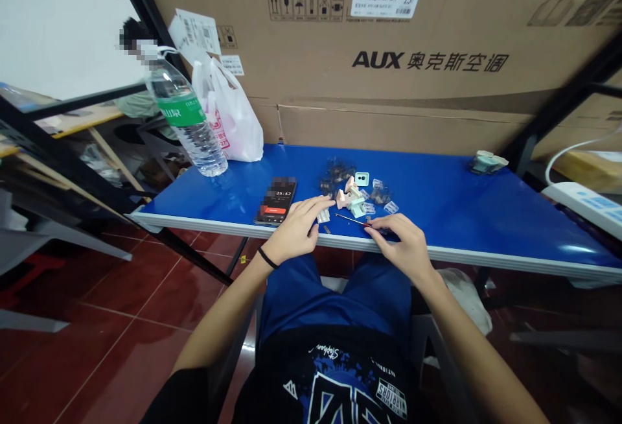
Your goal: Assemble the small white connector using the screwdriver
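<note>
My right hand [403, 237] pinches the red handle of a thin screwdriver [350, 219], whose metal shaft points left, low over the blue table. My left hand [302, 224] has its fingers stretched out, the tips beside a small pink plastic piece [343, 199]; whether they touch it I cannot tell. Against the pink pieces lie pale green plastic pieces [357, 207]. Behind them is a green square part [361, 179] with dark holes. A small clear and white piece [323, 215] lies under my left fingers.
Small dark parts in clear bags [336, 174] lie behind the pieces. A phone [278, 200] is left of my left hand. Farther left stand a large water bottle [187, 119] and a white plastic bag [236, 113]. A cardboard box [311, 80] backs the table; a power strip [583, 207] is at right.
</note>
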The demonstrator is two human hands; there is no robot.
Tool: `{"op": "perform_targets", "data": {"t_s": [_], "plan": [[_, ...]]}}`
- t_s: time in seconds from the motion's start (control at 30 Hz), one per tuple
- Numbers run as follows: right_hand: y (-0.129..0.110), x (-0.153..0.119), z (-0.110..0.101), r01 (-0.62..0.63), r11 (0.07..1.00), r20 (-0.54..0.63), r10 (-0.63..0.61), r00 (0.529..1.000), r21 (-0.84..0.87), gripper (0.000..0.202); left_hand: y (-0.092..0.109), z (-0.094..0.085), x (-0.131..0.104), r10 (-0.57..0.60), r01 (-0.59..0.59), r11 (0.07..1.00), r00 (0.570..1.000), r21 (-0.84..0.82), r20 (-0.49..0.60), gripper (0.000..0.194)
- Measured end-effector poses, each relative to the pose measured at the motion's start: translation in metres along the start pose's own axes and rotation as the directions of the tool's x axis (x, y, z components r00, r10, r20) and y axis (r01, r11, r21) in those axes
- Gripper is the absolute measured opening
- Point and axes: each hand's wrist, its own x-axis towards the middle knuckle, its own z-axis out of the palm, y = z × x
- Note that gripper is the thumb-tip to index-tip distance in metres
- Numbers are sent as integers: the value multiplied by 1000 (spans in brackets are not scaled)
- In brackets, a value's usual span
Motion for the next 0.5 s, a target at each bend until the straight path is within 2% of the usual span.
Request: {"op": "perform_targets", "data": {"t_s": [0.17, 0.33, 0.5], "plan": [[1, 2, 0, 42, 996, 50, -38, 998, -85, 6, -4, 1, -1, -4, 3, 1000, 1000, 22, 27, 56], [-2, 3, 0, 80, 990, 47, -75, 996, -118, 10, -7, 0, -3, 28, -29, 999, 1000, 16, 11, 56], [-10, 3, 3, 152, 977, 113, -136, 984, -147, 12, -10, -2, -4, 16, -16, 1000, 1000, 21, -6, 52]]}}
